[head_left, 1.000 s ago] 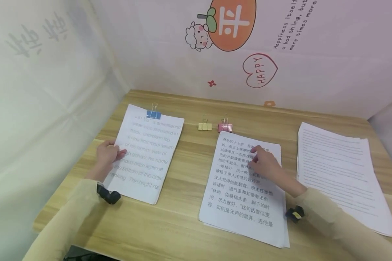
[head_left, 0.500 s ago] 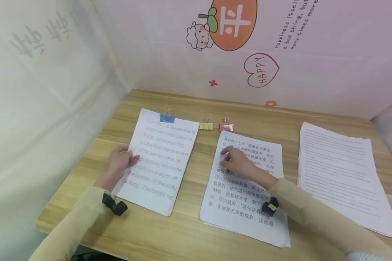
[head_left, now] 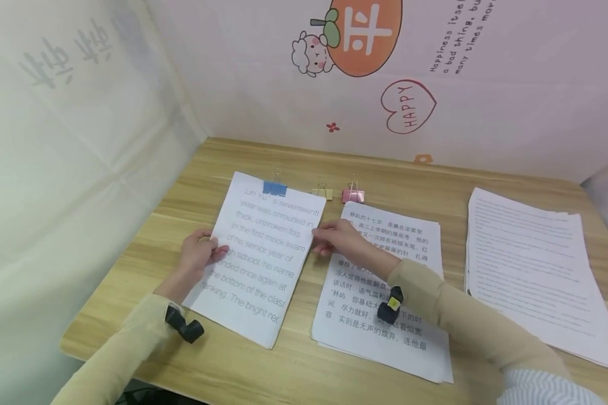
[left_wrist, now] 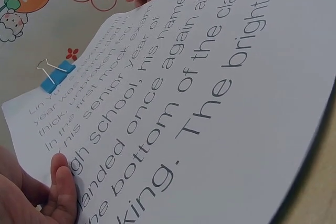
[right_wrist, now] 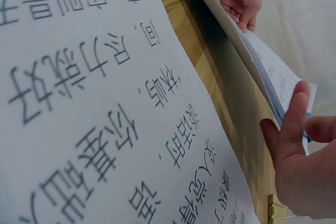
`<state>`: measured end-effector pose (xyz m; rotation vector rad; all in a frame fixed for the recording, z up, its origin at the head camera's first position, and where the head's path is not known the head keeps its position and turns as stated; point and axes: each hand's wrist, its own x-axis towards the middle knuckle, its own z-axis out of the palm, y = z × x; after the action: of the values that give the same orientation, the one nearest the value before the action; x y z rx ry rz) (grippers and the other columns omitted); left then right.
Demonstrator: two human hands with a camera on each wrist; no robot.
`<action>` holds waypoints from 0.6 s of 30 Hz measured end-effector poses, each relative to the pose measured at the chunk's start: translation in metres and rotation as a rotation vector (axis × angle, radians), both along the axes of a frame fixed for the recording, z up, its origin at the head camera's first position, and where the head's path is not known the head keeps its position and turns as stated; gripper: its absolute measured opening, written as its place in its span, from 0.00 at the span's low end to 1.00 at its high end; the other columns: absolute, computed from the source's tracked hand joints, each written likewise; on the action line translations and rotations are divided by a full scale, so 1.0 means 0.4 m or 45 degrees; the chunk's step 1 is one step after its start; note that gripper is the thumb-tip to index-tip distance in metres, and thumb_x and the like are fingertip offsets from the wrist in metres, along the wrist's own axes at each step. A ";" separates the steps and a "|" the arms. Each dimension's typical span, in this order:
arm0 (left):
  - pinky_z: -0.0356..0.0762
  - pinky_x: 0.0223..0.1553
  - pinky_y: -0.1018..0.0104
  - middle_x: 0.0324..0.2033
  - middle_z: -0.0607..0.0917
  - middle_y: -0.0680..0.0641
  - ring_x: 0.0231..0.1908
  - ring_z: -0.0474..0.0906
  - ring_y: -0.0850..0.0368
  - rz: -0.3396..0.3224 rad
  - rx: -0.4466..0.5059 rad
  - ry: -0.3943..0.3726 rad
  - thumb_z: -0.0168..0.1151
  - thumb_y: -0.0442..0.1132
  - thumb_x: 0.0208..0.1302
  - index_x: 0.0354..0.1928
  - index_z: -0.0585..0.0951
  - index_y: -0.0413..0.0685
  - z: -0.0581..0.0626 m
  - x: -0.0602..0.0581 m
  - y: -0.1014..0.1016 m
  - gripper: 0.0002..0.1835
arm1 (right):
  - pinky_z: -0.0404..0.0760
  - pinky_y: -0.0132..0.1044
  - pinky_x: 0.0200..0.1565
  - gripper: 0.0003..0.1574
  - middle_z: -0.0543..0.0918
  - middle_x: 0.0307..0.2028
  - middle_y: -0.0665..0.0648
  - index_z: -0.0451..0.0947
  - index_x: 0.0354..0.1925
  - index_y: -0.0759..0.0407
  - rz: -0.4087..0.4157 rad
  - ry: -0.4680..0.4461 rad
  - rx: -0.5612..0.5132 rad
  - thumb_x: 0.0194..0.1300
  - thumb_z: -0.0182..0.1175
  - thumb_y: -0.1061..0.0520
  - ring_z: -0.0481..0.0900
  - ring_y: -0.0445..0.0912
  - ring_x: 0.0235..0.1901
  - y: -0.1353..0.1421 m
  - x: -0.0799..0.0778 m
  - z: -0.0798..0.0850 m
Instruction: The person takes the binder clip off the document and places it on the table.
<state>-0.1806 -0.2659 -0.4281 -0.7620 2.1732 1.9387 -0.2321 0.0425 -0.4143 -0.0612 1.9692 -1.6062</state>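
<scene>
A stack of printed English sheets (head_left: 258, 270) has a blue binder clip (head_left: 275, 188) on its top edge. My left hand (head_left: 199, 257) grips the stack's left edge, with fingertips on the printed face in the left wrist view. At the opposite edge, my right hand (head_left: 343, 241) pinches the paper, its fingers either side of the edge in the right wrist view (right_wrist: 299, 145). The stack is lifted off the table there. Beneath my right forearm lies a stack of Chinese-printed sheets (head_left: 375, 343), partly covered by the arm.
A yellow binder clip (head_left: 325, 194), partly behind the raised stack's corner, and a pink binder clip (head_left: 353, 196) lie toward the back of the wooden table (head_left: 223, 371). Another printed stack (head_left: 532, 270) lies at the right. A printed cloth (head_left: 263, 101) hangs behind.
The clipped English stack has moved right and toward me with my left hand. My right hand has moved left from above the Chinese sheets and taken hold of the stack's right edge.
</scene>
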 end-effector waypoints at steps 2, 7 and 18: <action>0.81 0.33 0.78 0.29 0.77 0.47 0.25 0.80 0.68 -0.021 0.000 -0.009 0.43 0.29 0.70 0.62 0.62 0.33 -0.001 0.005 0.007 0.20 | 0.83 0.29 0.34 0.24 0.82 0.32 0.58 0.67 0.58 0.71 -0.039 -0.024 -0.031 0.69 0.53 0.57 0.81 0.41 0.27 -0.006 -0.004 -0.002; 0.81 0.33 0.78 0.29 0.78 0.47 0.25 0.81 0.68 -0.063 0.013 0.004 0.44 0.30 0.71 0.59 0.64 0.32 0.001 0.012 0.022 0.17 | 0.83 0.28 0.32 0.21 0.81 0.31 0.56 0.65 0.58 0.67 -0.124 -0.047 -0.051 0.70 0.49 0.60 0.82 0.40 0.26 -0.010 -0.009 -0.002; 0.82 0.32 0.76 0.27 0.81 0.50 0.23 0.82 0.68 -0.244 -0.047 0.018 0.52 0.33 0.68 0.66 0.59 0.29 0.025 -0.043 0.012 0.28 | 0.84 0.29 0.33 0.22 0.81 0.47 0.69 0.64 0.61 0.65 -0.163 -0.018 -0.074 0.71 0.48 0.62 0.85 0.39 0.26 -0.015 -0.009 -0.001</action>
<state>-0.1976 -0.2611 -0.4179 -0.5244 2.2052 1.8205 -0.2357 0.0366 -0.4149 0.0541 1.9495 -1.7404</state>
